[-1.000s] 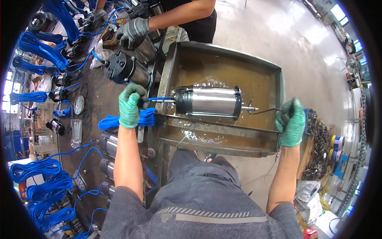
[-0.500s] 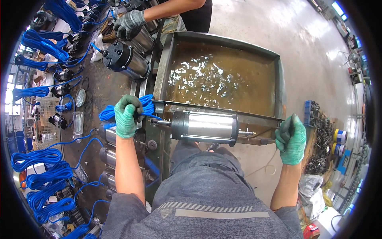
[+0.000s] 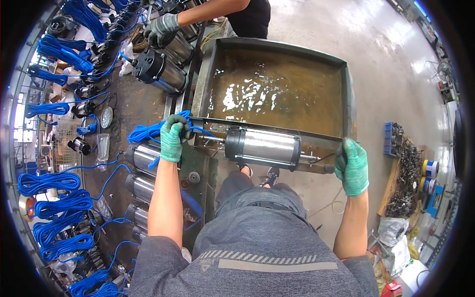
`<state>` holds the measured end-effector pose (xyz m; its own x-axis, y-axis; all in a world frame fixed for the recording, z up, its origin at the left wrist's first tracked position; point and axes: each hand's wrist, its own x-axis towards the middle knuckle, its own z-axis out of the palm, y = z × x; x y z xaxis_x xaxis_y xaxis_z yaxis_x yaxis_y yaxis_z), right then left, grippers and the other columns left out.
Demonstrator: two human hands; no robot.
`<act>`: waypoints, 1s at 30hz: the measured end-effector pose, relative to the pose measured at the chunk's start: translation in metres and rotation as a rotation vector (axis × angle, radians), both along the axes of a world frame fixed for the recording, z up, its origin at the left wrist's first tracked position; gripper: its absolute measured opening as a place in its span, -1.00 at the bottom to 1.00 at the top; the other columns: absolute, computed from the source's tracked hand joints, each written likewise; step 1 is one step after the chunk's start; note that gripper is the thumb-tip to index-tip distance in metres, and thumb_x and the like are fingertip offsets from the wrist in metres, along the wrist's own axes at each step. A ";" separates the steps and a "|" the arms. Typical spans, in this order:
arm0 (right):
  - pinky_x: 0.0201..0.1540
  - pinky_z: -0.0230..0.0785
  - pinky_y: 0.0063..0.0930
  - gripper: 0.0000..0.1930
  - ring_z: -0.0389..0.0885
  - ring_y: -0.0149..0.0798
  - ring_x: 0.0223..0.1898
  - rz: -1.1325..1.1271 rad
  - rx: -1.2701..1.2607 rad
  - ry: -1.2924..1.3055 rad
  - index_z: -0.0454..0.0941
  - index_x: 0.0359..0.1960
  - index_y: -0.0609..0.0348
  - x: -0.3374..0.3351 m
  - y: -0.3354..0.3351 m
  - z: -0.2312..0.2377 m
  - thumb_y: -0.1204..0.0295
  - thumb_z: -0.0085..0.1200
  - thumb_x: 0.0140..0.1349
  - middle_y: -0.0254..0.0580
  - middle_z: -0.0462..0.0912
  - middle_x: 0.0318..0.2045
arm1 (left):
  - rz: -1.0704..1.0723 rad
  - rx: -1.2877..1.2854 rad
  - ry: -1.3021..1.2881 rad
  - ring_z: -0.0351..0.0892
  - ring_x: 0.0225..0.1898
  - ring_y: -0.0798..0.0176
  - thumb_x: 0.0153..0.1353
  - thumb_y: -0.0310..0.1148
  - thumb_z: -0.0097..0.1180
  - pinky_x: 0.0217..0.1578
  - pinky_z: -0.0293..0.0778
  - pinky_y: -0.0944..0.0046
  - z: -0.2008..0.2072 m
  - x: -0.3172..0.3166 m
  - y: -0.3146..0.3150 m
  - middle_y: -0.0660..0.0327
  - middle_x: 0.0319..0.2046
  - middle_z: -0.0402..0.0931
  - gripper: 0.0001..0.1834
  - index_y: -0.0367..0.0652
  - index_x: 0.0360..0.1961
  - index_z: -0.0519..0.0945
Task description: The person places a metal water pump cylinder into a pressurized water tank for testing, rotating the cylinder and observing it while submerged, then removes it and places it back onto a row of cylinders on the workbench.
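**Asker:** Steel is what I expect here. What are the hands holding?

**Describer:** Yes, a polished steel cylinder, a pump body [image 3: 264, 147] with a black collar at its left end, lies on its side between two green-gloved hands. It sits just above the near rim of a metal tank [image 3: 346, 94], in front of the person's lap.

**Asker:** How is each hand gripping?

**Describer:** The left hand [image 3: 173, 137] is closed in a fist around a bundle of blue cable [image 3: 146, 132] and the thin rod that sticks out of the cylinder's left end. The right hand [image 3: 352, 165] is curled tightly around the dark stub at the cylinder's right end, by the tank's near right corner.

**Asker:** What is in the tank?

**Describer:** Brownish water [image 3: 277, 94], rippling and catching bright glare near the middle. The cylinder is clear of the water, at the near edge.

**Asker:** Anything else around?

**Describer:** To the left, more steel pump bodies [image 3: 141, 156] lie in a row on a dirty bench, with many coils of blue cable farther left. At the far left, another person's gloved hand [image 3: 161, 28] rests on a black-capped pump [image 3: 158, 72]. To the right, on the concrete floor, sit blue and yellow tins [image 3: 429, 168] beside a heap of small metal parts.
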<state>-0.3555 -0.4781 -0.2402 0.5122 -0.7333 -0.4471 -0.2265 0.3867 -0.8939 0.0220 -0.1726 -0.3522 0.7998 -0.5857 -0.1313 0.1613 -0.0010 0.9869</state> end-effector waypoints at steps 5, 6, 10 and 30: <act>-0.74 0.03 -0.63 -0.67 0.20 -0.57 -0.75 0.275 0.043 0.211 0.50 -0.43 0.07 0.001 0.005 -0.021 0.15 -0.01 0.46 -0.50 0.35 -0.70 | -0.170 0.400 -0.596 0.51 -0.41 0.36 0.22 -0.51 0.16 -0.35 0.47 0.38 -0.011 0.013 -0.006 0.21 -0.40 0.56 -0.84 -0.20 -0.16 0.55; -0.74 0.06 -0.61 -0.70 0.23 -0.55 -0.74 0.302 0.054 0.220 0.50 -0.41 0.09 0.000 0.009 -0.023 0.19 -0.03 0.45 -0.47 0.39 -0.68 | -0.188 0.555 -0.710 0.59 -0.36 0.17 0.19 -0.53 0.20 -0.25 0.54 0.23 -0.020 0.021 -0.005 0.11 -0.37 0.59 -0.78 -0.22 -0.12 0.55; -0.72 0.23 -0.55 -0.78 0.36 -0.47 -0.70 0.373 0.027 0.281 0.49 -0.34 0.20 -0.009 0.035 -0.020 0.34 -0.09 0.41 -0.28 0.50 -0.60 | -0.303 0.912 -0.823 0.62 -0.11 -0.15 0.14 -0.52 0.20 -0.05 0.54 0.00 -0.040 0.050 0.014 -0.09 -0.12 0.62 -0.68 -0.18 -0.04 0.58; -0.10 0.52 0.00 -0.78 0.68 0.20 -0.17 0.069 -0.430 0.956 0.49 -0.05 0.13 -0.107 0.061 -0.147 0.32 -0.02 0.39 0.18 0.70 -0.28 | -0.992 1.437 -1.115 0.43 0.23 -0.04 -0.04 -0.15 0.37 0.37 -0.08 -0.49 -0.009 0.062 0.003 0.12 -0.02 0.60 -0.35 0.02 0.16 0.55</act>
